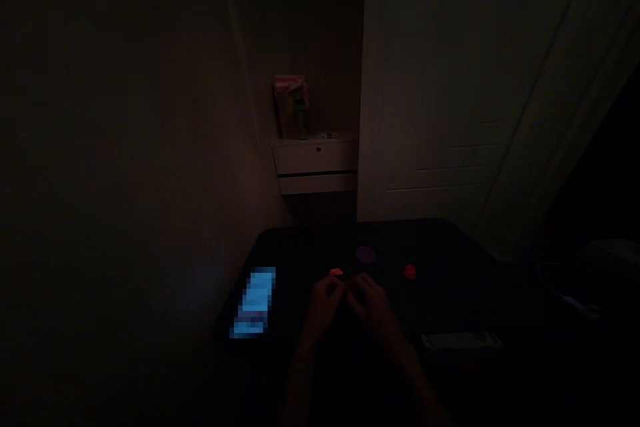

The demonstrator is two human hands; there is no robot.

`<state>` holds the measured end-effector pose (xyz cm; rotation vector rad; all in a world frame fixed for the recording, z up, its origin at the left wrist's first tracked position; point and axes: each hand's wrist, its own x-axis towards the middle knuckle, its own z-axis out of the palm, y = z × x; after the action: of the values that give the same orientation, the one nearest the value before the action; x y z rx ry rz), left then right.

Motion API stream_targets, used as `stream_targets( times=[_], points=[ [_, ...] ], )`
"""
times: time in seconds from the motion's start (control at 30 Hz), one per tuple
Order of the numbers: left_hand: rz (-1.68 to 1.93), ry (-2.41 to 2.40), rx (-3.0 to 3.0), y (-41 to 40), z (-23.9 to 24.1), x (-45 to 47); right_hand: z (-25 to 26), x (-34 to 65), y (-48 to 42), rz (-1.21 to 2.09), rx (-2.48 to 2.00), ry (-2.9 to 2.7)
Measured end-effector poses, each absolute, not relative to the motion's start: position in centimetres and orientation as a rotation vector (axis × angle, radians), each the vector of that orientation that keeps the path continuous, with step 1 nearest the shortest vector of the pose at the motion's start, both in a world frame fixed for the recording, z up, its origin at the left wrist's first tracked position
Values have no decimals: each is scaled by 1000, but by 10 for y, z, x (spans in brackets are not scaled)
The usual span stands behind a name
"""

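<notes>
In the dim head view, my left hand (324, 301) and my right hand (371, 301) meet over the dark table, fingertips pinched close together. Whatever they hold, if anything, is too dark or small to make out. Just beyond my left fingers lies a small orange piece (336, 271); I cannot tell whether they touch it. A flat purple disc (366, 254) rests farther back, behind my right hand. Off to the right sits a small crumpled-looking red lump (410, 271), apart from both hands.
A glowing, blurred-out screen (255, 300) lies on the left of the dark table (310, 240). Near the right front is a pale flat strip (461, 340). Beyond stand a drawer unit (317, 157) with a red-topped item (291, 103) on it and a pale panelled door (435, 80).
</notes>
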<state>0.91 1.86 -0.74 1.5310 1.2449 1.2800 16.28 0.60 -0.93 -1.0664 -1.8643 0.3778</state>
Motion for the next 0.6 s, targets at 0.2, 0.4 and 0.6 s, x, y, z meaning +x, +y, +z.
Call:
stream_targets(
  times=[0.2,0.4,0.6],
  points=[
    [1270,1226,1518,16,-6,10,-10,162,6,464,-1115,-1805],
    [1270,1252,1490,19,-10,11,-13,163,11,585,-1195,-1652],
    [1360,1236,1388,22,-14,11,-19,169,22,656,-1216,-1331]
  ],
)
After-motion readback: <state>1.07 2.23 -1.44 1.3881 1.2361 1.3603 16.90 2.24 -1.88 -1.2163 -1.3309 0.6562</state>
